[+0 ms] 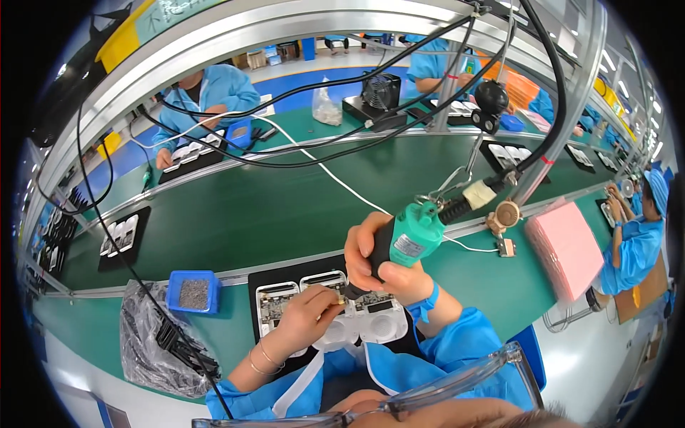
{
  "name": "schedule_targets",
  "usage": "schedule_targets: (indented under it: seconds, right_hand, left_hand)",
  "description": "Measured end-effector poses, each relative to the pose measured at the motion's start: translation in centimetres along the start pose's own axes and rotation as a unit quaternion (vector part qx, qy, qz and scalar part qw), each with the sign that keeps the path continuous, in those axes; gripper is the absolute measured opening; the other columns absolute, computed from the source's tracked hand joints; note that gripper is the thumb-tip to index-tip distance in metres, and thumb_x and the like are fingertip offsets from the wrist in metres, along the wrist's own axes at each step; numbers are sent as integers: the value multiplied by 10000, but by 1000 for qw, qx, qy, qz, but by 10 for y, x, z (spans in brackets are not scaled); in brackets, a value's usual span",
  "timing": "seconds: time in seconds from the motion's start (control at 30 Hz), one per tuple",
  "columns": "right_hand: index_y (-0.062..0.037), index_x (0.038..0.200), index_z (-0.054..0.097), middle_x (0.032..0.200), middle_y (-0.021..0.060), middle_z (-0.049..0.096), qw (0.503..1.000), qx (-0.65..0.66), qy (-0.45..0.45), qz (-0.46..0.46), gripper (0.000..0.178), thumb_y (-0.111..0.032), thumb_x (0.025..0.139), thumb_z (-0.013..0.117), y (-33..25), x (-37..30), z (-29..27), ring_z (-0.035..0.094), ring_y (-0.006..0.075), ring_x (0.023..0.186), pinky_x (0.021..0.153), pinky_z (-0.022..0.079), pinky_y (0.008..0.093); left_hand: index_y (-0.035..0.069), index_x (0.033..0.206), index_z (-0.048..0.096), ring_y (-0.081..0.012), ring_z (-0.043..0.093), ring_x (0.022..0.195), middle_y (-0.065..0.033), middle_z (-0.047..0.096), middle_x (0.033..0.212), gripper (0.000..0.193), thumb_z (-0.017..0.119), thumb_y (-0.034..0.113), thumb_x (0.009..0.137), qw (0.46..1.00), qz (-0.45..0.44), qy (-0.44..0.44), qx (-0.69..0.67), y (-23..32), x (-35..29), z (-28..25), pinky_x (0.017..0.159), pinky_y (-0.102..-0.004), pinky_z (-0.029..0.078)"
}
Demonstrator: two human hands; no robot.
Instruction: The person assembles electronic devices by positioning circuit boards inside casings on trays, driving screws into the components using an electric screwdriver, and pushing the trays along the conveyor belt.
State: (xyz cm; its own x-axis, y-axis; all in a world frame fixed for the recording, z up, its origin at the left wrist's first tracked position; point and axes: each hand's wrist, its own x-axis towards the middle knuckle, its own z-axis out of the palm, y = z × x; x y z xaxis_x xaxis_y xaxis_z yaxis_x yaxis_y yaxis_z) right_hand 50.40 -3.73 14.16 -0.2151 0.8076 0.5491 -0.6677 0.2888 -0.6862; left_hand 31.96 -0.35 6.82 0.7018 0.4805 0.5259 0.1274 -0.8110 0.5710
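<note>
My right hand [404, 282] is closed around a green and black electric screwdriver [419, 232], which hangs from a cable and a metal hook. The screwdriver slants down and left, its dark nose toward the white housings. Close by that nose, the fingers of my left hand [311, 314] are pinched together over the boards. Whatever they hold is too small to make out. Below both hands lie several white plastic housings [385, 327] with exposed circuit boards [272, 305], set on a black mat [258, 278]. My left hand covers part of the middle housing.
Left of the mat stand a blue bin [173, 294] of small metal parts and a clear plastic bag [140, 342] with black pieces. A wrapped pink stack [567, 250] sits right. Beyond runs a green conveyor [271, 192]. Black cables [307, 165] cross above; co-workers sit opposite and right.
</note>
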Motion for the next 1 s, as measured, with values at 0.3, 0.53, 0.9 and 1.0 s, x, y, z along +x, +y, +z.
schedule_targets:
  seconds: [0.3, 0.53, 0.9, 1.0]
  right_hand:
    - [-58, 918, 439, 828, 96, 460, 996, -71, 43, 14, 415, -130, 639, 737, -4, 2, 16, 472, 125, 521, 482, 391, 247]
    - [-91, 958, 420, 646, 113, 486, 999, 23, -42, -18, 364, -165, 731, 695, -4, -1, 19, 450, 143, 465, 414, 386, 255]
    - [-72, 933, 415, 541, 63, 444, 990, -22, -12, -142, 367, -150, 712, 696, -31, -18, 9, 394, 117, 418, 364, 304, 232]
    - [-71, 929, 417, 550, 70, 457, 986, -23, -47, -156, 362, -139, 710, 698, -29, -13, 5, 401, 120, 419, 365, 322, 236]
  left_hand:
    - [-26, 838, 558, -288, 568, 718, -132, 558, 810, 142, 654, 19, 742, 998, 31, -2, -49, -3, -1, 7, 623, -348, 482]
    - [-12, 823, 555, -283, 574, 737, -127, 560, 831, 166, 677, 26, 716, 995, 94, 32, -25, 1, -5, -1, 627, -338, 489]
    - [-16, 1121, 511, -261, 603, 729, -130, 614, 960, 314, 527, 135, 846, 941, 174, 243, -160, 58, 5, -86, 677, -352, 497]
    - [20, 1234, 414, -210, 574, 605, -100, 579, 801, 388, 481, 151, 875, 838, 425, 323, -112, 80, 18, -106, 560, -342, 481]
